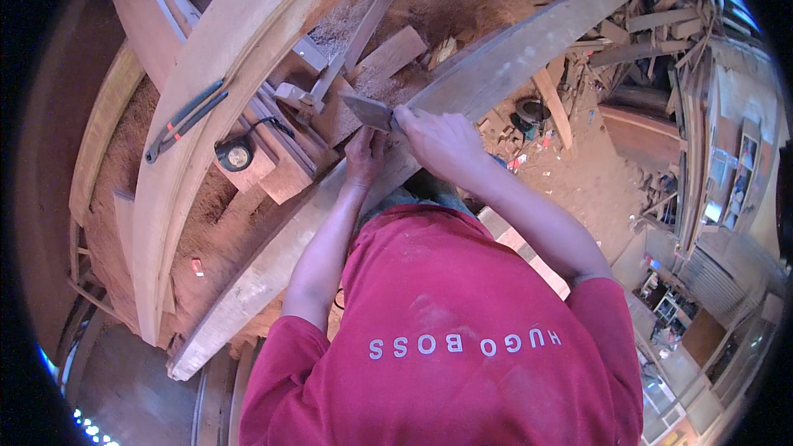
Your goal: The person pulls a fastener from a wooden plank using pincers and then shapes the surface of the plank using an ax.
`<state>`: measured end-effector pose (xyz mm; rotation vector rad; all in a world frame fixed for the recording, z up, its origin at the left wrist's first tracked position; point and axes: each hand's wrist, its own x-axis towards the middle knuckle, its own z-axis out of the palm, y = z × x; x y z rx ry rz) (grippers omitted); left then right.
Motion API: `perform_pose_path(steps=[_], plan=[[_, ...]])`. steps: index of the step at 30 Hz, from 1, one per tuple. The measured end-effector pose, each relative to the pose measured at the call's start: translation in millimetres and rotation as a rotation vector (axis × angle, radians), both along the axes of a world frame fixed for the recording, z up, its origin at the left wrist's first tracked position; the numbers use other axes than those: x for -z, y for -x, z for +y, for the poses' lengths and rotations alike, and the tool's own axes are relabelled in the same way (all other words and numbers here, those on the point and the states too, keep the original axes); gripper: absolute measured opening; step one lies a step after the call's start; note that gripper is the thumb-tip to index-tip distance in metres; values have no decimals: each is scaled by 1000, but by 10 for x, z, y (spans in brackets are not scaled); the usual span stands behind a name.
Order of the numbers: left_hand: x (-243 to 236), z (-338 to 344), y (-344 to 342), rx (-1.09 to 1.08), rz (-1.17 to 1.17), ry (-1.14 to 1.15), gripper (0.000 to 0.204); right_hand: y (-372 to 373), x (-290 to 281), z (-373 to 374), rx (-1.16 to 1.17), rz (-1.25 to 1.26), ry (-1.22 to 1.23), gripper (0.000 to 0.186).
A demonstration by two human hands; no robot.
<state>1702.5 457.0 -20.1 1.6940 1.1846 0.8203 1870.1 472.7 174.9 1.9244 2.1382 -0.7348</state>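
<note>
My right hand (446, 144) is closed around one end of a flat, grey, blade-like tool (368, 111) that points to the left. Just below the tool is my left hand (364, 155), its fingers drawn together and pointing up toward the tool's underside. Whether those fingers grip something small or the tool's edge is hidden. Both hands are over a long pale wooden beam (273, 268) running diagonally beneath my arms. Left of the tool, a pale wooden piece with a crossbar (301, 99) lies among wood offcuts.
Black-handled pincers (188, 121) rest on a large curved board (157, 223) at the left. A round tape measure (235, 155) sits on stacked wood blocks (285, 173). Sawdust covers the ground. Scrap wood (661, 21) is heaped at the far right, with a dark bucket (531, 109) nearer.
</note>
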Motion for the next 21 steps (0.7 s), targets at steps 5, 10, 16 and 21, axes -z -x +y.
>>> perform_pose_path(steps=[5, 10, 16, 21], plan=[[-48, 11, -55, -51, -60, 116, 19, -132, -32, 37, 142, 92, 22, 44], [-318, 165, -89, -9, -61, 365, 26, -348, -42, -263, 375, 127, 52, 49], [62, 394, -119, -138, -49, 415, 31, -427, -32, -424, 527, 153, 116, 45], [-116, 515, -196, -132, -173, 647, 30, -465, 64, -566, 560, 168, 119, 49]])
